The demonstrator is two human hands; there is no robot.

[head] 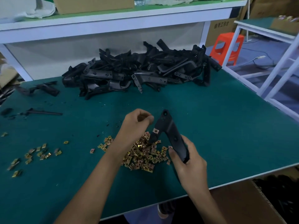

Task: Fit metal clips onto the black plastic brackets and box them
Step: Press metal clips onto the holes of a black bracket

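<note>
Loose clips [32, 156] scatter left across the green mat [226, 126]. My left hand [137, 120] hangs above the clip pile [142, 156], fingertips pinched on what seems a single clip [143, 117], ready for the bracket [169, 131]. My right hand [189, 160] grips its lower end, tilting it toward me; one fitted clip [155, 131] sits on it. The bracket heap [140, 73] waits behind, the cardboard box [242, 204] low at my right.

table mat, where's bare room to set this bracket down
Bare mat right of the held bracket, up to its edge, and the strip between bracket pile and clip heap. Crowded: clip heap centre, scattered clips left.
</note>
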